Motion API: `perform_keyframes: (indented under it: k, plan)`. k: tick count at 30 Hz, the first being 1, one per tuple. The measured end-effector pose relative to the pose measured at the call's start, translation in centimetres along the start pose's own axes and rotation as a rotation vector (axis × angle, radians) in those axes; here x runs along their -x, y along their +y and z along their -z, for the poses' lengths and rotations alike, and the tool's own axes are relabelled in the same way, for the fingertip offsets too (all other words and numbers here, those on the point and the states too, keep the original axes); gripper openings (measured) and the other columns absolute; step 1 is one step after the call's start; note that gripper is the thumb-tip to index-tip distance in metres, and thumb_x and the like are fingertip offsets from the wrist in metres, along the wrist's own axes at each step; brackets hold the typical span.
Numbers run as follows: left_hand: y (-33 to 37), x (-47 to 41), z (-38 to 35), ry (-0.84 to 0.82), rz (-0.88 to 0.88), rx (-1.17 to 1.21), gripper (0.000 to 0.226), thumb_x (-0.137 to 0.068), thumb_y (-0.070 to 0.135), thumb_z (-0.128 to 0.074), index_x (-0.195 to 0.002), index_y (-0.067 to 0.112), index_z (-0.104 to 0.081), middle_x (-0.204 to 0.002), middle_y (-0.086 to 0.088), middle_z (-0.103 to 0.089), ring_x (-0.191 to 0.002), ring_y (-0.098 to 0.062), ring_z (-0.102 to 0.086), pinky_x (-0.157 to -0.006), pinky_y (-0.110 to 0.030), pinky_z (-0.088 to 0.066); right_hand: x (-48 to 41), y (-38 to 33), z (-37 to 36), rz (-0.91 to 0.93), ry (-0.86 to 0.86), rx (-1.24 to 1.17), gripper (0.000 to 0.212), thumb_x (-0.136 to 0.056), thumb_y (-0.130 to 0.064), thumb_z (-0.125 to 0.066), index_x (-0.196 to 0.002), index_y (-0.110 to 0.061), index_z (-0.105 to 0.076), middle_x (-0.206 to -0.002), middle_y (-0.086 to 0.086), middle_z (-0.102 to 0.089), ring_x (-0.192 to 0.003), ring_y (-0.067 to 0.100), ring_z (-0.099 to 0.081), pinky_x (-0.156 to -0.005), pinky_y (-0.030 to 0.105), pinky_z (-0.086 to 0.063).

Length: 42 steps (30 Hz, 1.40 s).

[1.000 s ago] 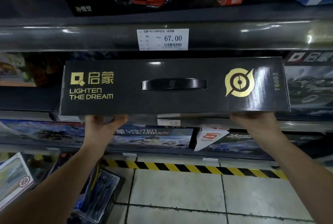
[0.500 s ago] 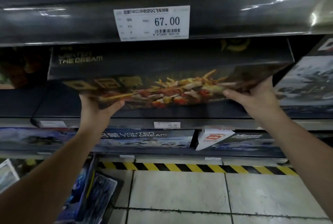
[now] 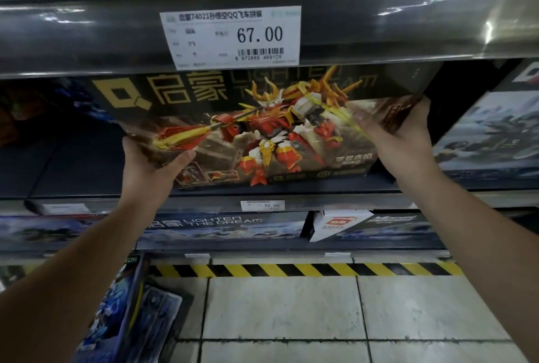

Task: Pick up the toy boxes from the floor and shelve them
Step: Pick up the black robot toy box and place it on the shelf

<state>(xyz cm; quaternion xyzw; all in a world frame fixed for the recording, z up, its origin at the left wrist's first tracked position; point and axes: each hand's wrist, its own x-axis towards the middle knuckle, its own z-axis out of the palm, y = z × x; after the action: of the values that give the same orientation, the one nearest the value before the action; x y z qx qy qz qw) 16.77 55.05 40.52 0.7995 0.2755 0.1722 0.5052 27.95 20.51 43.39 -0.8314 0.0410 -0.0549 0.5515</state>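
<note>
Now, dark toy box (image 3: pixel 262 129), red-gold robot art, gripped by left hand (image 3: pixel 145 170) and right hand (image 3: pixel 405 143) fingers (image 3: pixel 366 122)

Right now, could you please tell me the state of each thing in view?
Red-robot toy box: tilted, front facing out, partly inside the middle shelf, held at both ends.
Left hand: grips the box's lower left corner.
Right hand: grips the box's right edge.
Floor boxes: on the floor, not yet shelved.
Grey box: shelved, right of the held box.
Price tag: fixed to the upper shelf rail.
</note>
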Motion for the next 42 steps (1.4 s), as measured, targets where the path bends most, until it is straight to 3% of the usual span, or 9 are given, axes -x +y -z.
perform_keyframes:
  k: [5,12,16,22,31,33,35,39,42]
  plan:
    - [-0.1,-0.4,-0.1,-0.063,0.013,0.005,0.077,-0.077,0.028,-0.083,-0.135,0.030,-0.033,-0.129,0.013,-0.055,-0.119,-0.009,-0.053,-0.098,-0.028,-0.039,1.4,0.6,0.6,0.004,0.061,0.035,0.103,-0.078,-0.058,-0.074,-0.153,-0.015,-0.018,-0.153,-0.001,-0.039,-0.139,0.017,-0.039,-0.118,0.035,-0.031]
    - [0.1,-0.2,-0.6,-0.069,-0.002,-0.044,0.077,-0.080,0.030,-0.080,-0.137,0.024,-0.029,-0.128,0.011,-0.050,-0.117,-0.010,-0.049,-0.096,-0.028,-0.036,2.5,0.8,0.9,-0.043,0.106,0.090,0.099,-0.079,-0.064,-0.069,-0.150,-0.010,-0.027,-0.149,0.005,-0.047,-0.135,0.022,-0.047,-0.112,0.036,-0.040]
    - [-0.3,-0.5,-0.3,-0.110,0.018,-0.082,0.078,-0.079,0.035,-0.080,-0.136,0.024,-0.028,-0.128,0.010,-0.050,-0.117,-0.011,-0.049,-0.097,-0.031,-0.038,3.2,1.0,0.7,-0.102,0.113,0.085,0.107,-0.069,-0.075,-0.068,-0.147,-0.012,-0.031,-0.141,0.004,-0.055,-0.126,0.021,-0.055,-0.106,0.041,-0.047]
    - [-1.8,0.2,2.1,-0.154,0.089,-0.070,0.098,-0.069,0.051,-0.083,-0.145,0.024,-0.027,-0.145,0.004,-0.045,-0.128,-0.012,-0.047,-0.108,-0.035,-0.040,6.2,1.4,1.2,-0.165,0.092,0.055,0.089,-0.083,-0.051,-0.073,-0.150,-0.012,-0.027,-0.147,0.004,-0.045,-0.132,0.016,-0.046,-0.109,0.032,-0.040]
    - [-1.2,6.9,10.1,-0.162,0.066,-0.216,0.079,-0.083,0.045,-0.072,-0.146,0.021,-0.032,-0.142,0.003,-0.045,-0.128,-0.013,-0.045,-0.101,-0.032,-0.042,12.9,-0.9,-0.7,-0.141,0.062,0.079,0.077,-0.078,-0.060,-0.071,-0.136,-0.017,-0.043,-0.128,0.000,-0.057,-0.119,0.019,-0.056,-0.102,0.042,-0.048]
    - [-0.7,8.8,12.4,-0.165,0.065,-0.250,0.072,-0.085,0.045,-0.071,-0.143,0.022,-0.036,-0.135,0.007,-0.048,-0.122,-0.009,-0.047,-0.095,-0.027,-0.040,14.6,-2.0,-1.5,-0.142,0.019,0.069,0.074,-0.081,-0.056,-0.071,-0.136,-0.015,-0.045,-0.126,0.002,-0.060,-0.114,0.016,-0.059,-0.097,0.035,-0.049]
    - [-0.2,10.7,14.8,-0.152,0.082,-0.254,0.064,-0.086,0.042,-0.071,-0.139,0.021,-0.043,-0.128,0.010,-0.051,-0.117,-0.008,-0.049,-0.094,-0.027,-0.041,16.4,-3.6,-2.3,-0.138,-0.046,0.081,0.063,-0.088,-0.043,-0.070,-0.136,-0.010,-0.047,-0.121,0.003,-0.061,-0.103,0.013,-0.058,-0.082,0.023,-0.044]
    - [1.0,14.6,19.2,-0.110,0.125,-0.234,0.042,-0.086,0.034,-0.072,-0.123,0.020,-0.055,-0.113,0.007,-0.063,-0.104,-0.009,-0.060,-0.089,-0.026,-0.047,20.1,-7.4,-3.3,-0.114,-0.187,0.072,0.048,-0.092,-0.037,-0.066,-0.131,-0.014,-0.051,-0.107,-0.004,-0.060,-0.092,0.008,-0.058,-0.083,0.033,-0.045]
    - [2.3,18.0,22.0,-0.056,0.174,-0.238,0.033,-0.087,0.033,-0.072,-0.116,0.021,-0.060,-0.106,0.007,-0.067,-0.099,-0.007,-0.062,-0.083,-0.021,-0.048,22.7,-10.2,-3.5,-0.097,-0.316,0.047,0.037,-0.093,-0.036,-0.065,-0.124,-0.019,-0.054,-0.102,-0.009,-0.061,-0.091,-0.002,-0.057,-0.076,0.021,-0.043]
